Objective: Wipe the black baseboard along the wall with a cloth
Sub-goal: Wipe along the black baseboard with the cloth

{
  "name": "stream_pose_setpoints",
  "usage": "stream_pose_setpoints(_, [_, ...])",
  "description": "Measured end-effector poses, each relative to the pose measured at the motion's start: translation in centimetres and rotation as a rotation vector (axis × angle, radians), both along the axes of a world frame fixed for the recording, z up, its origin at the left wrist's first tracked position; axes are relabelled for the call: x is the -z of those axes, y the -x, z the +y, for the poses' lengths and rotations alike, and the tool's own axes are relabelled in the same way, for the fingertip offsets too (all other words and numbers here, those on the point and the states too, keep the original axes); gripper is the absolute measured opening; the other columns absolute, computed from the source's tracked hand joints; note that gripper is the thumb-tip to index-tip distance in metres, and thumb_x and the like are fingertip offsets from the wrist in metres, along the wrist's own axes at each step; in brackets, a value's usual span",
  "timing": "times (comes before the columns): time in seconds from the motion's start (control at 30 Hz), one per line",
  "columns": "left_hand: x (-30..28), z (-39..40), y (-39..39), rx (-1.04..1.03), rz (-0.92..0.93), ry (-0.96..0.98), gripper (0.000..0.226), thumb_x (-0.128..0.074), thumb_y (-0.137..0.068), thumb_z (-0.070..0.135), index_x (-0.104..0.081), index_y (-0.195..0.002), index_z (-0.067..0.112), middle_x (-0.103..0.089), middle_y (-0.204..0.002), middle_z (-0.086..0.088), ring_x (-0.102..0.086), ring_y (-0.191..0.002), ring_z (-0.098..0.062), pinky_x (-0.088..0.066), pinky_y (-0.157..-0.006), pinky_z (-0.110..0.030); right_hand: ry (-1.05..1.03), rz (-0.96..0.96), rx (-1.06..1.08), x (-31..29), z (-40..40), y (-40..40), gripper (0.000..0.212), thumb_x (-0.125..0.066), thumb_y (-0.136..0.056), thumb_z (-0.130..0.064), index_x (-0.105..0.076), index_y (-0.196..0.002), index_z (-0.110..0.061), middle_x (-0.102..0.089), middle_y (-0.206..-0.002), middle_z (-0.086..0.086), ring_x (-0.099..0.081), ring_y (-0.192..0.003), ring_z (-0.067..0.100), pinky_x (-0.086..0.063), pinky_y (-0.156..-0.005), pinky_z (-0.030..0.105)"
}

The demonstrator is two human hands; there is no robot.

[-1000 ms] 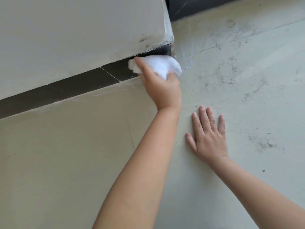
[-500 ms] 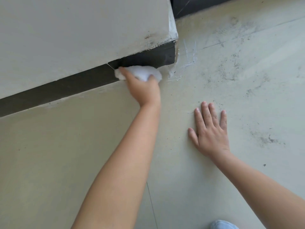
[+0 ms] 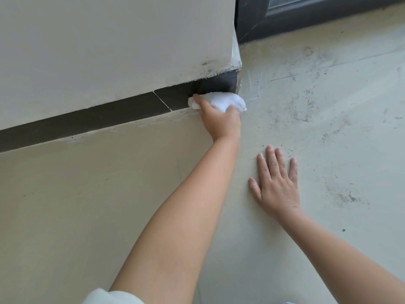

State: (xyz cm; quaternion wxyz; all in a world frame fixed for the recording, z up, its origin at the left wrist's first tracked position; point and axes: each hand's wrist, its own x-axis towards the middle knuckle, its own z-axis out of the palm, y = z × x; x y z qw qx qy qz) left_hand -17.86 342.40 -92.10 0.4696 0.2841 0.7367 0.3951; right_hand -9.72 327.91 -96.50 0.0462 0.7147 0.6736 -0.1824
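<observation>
The black baseboard (image 3: 105, 116) runs along the foot of the cream wall, from the left edge up to the wall's outer corner. A bunched white cloth (image 3: 221, 100) is pressed against its right end, close to the corner. My left hand (image 3: 219, 120) is shut on the cloth, its fingers over the top of it. Flat on the floor to the right lies my right hand (image 3: 276, 183), fingers spread and holding nothing.
The cream wall (image 3: 98, 47) ends at a corner (image 3: 236, 62) with a dark window or door frame (image 3: 295, 20) behind it. The pale floor (image 3: 328, 106) to the right carries dark smudges and scratch marks. A seam (image 3: 162, 100) splits the baseboard.
The cloth slid left along the baseboard to the seam, then back right to the corner. My right hand stayed flat on the floor.
</observation>
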Motion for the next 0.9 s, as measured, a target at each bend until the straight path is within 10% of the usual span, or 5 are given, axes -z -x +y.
stream_pose_setpoints(0.37, [-0.7,-2.1,17.1,-0.149,0.408,0.005,0.083,-0.055,-0.083,0.006,-0.004,-0.144,0.025,-0.021,-0.150,-0.001,-0.033,-0.132,-0.017,-0.024,-0.091,-0.011,-0.108,0.032,-0.130,-1.9,1.3,7.0,0.058,-0.035,-0.081,-0.037,-0.059,-0.118,0.001,-0.051,-0.129,0.025,-0.049,-0.117,0.043,-0.019,-0.091,0.067])
stream_pose_setpoints(0.53, [-0.5,-2.0,22.2,-0.136,0.522,0.119,0.081,-0.054,-0.083,0.007,-0.003,-0.144,0.023,-0.023,-0.150,-0.005,-0.034,-0.132,-0.021,-0.029,-0.105,-0.025,-0.181,0.077,-0.253,-0.9,3.5,11.9,0.053,-0.073,-0.072,-0.029,-0.061,-0.116,-0.002,-0.051,-0.131,0.021,-0.048,-0.120,0.040,-0.016,-0.093,0.066])
stream_pose_setpoints(0.7, [-1.1,0.1,23.4,-0.198,0.422,0.156,0.080,-0.053,-0.084,0.006,-0.004,-0.144,0.024,-0.032,-0.144,-0.006,-0.045,-0.122,-0.024,-0.039,-0.102,-0.035,-0.099,0.050,-0.276,0.1,4.1,12.8,0.057,-0.037,-0.080,-0.039,-0.060,-0.118,-0.003,-0.052,-0.130,0.019,-0.051,-0.119,0.036,-0.025,-0.095,0.063])
stream_pose_setpoints(0.9, [-2.0,0.4,22.8,-0.303,0.271,-0.045,0.079,-0.058,-0.080,0.000,-0.013,-0.143,0.014,-0.041,-0.109,0.006,-0.049,-0.090,-0.008,-0.042,-0.069,-0.010,-0.103,0.033,-0.276,0.0,4.1,13.1,0.061,-0.033,-0.079,-0.040,-0.060,-0.117,-0.001,-0.053,-0.129,0.021,-0.052,-0.117,0.038,-0.028,-0.093,0.066])
